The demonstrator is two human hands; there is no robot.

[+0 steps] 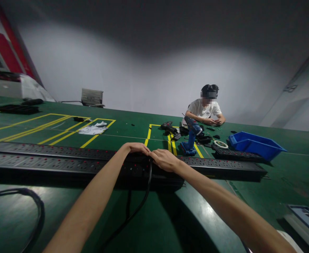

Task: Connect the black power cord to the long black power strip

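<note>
Long black power strips (72, 163) with red-marked sockets lie side by side across the green table. My left hand (137, 148) bends over the strips near the middle, its fingers pointing right and meeting my other hand. My right hand (163, 160) has its fingers curled together at the strip, right where a black cable (147, 191) comes off and hangs toward me. What the fingertips of either hand pinch is hidden.
A blue cordless drill (190, 135) stands beyond the strips, near small black parts and a tape roll (221, 144). Right of these sits a blue bin (257, 144). White papers (93, 129) lie at the back left. Across the table sits a person (205, 109).
</note>
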